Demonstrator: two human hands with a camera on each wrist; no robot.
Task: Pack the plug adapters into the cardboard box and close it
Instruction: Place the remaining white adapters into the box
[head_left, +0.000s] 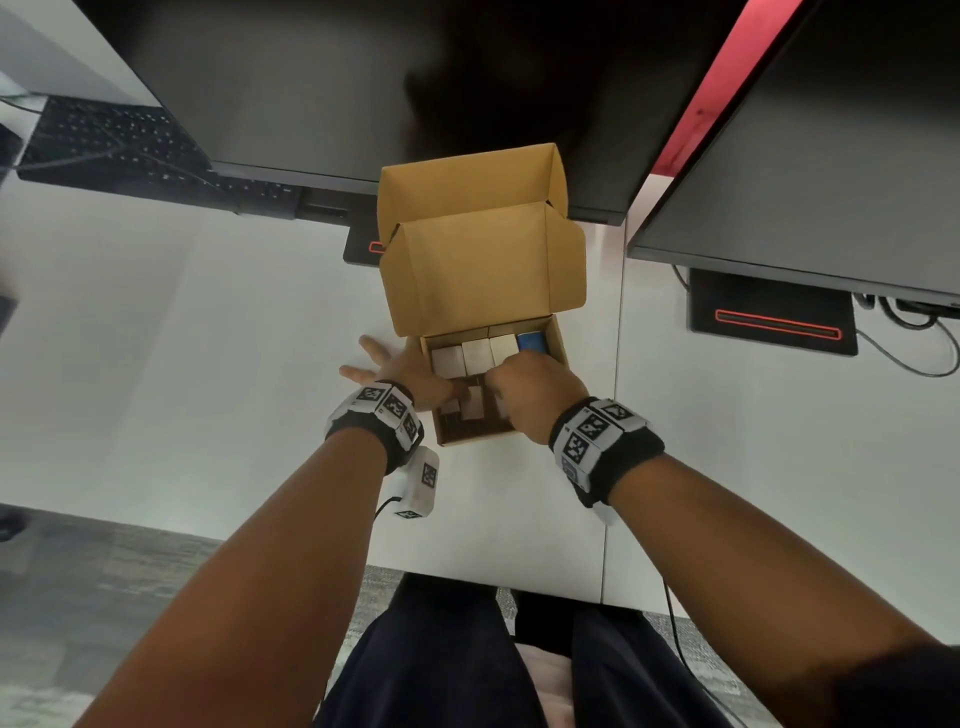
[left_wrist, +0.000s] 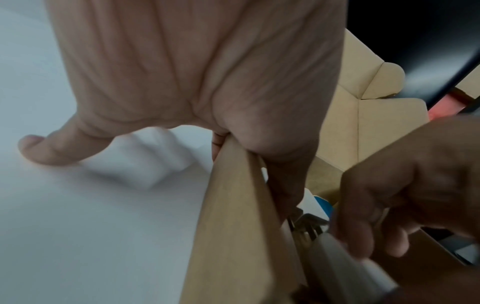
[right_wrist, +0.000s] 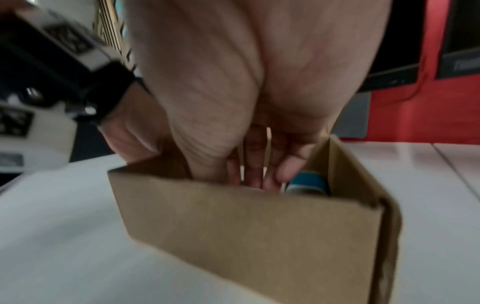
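The open cardboard box (head_left: 467, 439) stands on the white table with its lid (head_left: 488, 270) raised at the back. A row of white plug adapters (head_left: 478, 356) and a blue adapter (head_left: 531, 341) fill its far end. My left hand (head_left: 400, 371) straddles the box's left wall (left_wrist: 233, 226), thumb inside and fingers spread on the table. My right hand (head_left: 530, 384) reaches down into the box and grips a white adapter (left_wrist: 348, 255) with metal prongs. In the right wrist view its fingers (right_wrist: 254, 170) point down beside the blue adapter (right_wrist: 307, 182).
Two dark monitors (head_left: 363, 78) (head_left: 831, 156) overhang the table behind the box, their stands (head_left: 769, 312) right of it. A keyboard (head_left: 119, 145) lies far left. A blurred white block (left_wrist: 145, 160) lies on the table under my left fingers. The table edge (head_left: 467, 577) is close.
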